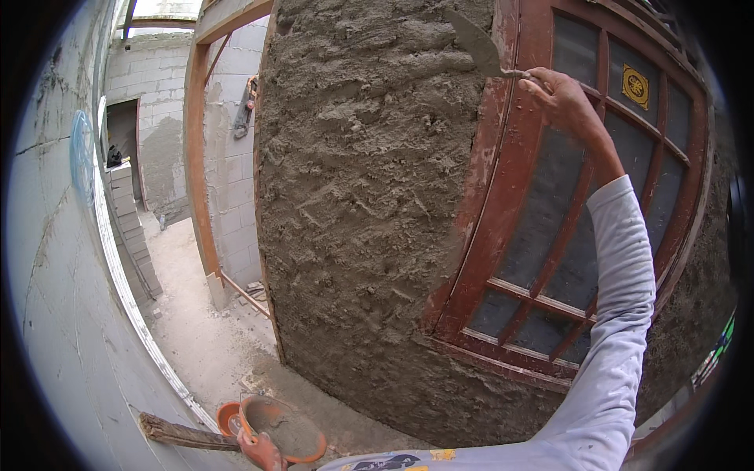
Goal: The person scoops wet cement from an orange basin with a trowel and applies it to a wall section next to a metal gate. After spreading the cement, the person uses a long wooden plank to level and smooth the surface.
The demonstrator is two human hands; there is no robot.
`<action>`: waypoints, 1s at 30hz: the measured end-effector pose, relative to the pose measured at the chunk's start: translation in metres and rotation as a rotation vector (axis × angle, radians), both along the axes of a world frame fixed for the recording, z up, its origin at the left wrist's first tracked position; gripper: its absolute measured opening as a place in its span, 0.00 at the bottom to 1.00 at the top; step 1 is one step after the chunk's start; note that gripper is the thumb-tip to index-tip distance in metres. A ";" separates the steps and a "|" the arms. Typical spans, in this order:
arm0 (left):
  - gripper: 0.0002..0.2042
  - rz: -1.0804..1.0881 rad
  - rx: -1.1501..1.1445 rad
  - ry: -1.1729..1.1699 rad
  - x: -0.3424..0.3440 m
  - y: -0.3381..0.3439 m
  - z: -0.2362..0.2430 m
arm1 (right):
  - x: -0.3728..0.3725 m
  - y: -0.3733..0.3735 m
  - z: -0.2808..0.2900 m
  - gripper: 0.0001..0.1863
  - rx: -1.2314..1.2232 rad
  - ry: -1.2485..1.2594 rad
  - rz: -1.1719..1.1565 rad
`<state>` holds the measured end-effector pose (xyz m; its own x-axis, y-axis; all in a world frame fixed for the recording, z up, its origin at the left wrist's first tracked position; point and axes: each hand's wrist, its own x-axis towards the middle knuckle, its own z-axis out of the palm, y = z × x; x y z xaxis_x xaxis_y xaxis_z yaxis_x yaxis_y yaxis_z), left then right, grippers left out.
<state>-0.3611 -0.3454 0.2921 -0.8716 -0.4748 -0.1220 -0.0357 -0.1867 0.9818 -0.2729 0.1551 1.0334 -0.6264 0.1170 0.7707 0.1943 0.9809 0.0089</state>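
Observation:
My right hand point(556, 96), arm raised, is closed around the handle of a pointed trowel point(477, 43). The trowel's blade lies against the rough wet mortar point(369, 157) on the wall, near its top and beside the red window frame point(481, 196). Low in the picture, my left hand point(263, 451) is closed on the near rim of an orange bucket point(320, 447). Grey mortar point(287, 432) fills part of this bucket. The underside of my left hand's grip is hidden.
A red wooden window point(542, 235) with glass panes stands right of the mortar. A rough wooden piece point(188, 434) juts out beside the bucket. Left are a pale wall point(55, 259), a wooden door frame point(196, 141) and a hanging tool point(245, 108). Pale floor point(184, 290) runs between.

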 end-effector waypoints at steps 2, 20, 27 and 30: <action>0.27 -0.020 0.064 0.008 -0.013 0.005 0.029 | -0.044 -0.017 -0.033 0.25 0.164 -0.016 -0.012; 0.27 -0.249 -0.075 0.052 -0.061 0.004 -0.064 | 0.017 0.000 -0.023 0.21 0.196 0.075 -0.355; 0.26 -0.124 -0.392 0.003 -0.053 0.004 -0.074 | 0.062 -0.028 0.011 0.18 0.464 0.123 -0.767; 0.25 -0.154 -0.485 0.054 -0.044 0.017 -0.094 | 0.077 -0.037 0.025 0.21 0.610 0.189 -0.655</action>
<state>-0.4055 -0.3284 0.1984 -0.9349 -0.3314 0.1273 0.0257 0.2945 0.9553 -0.1954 0.1176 1.0585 -0.4353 -0.0568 0.8985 0.7615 0.5092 0.4011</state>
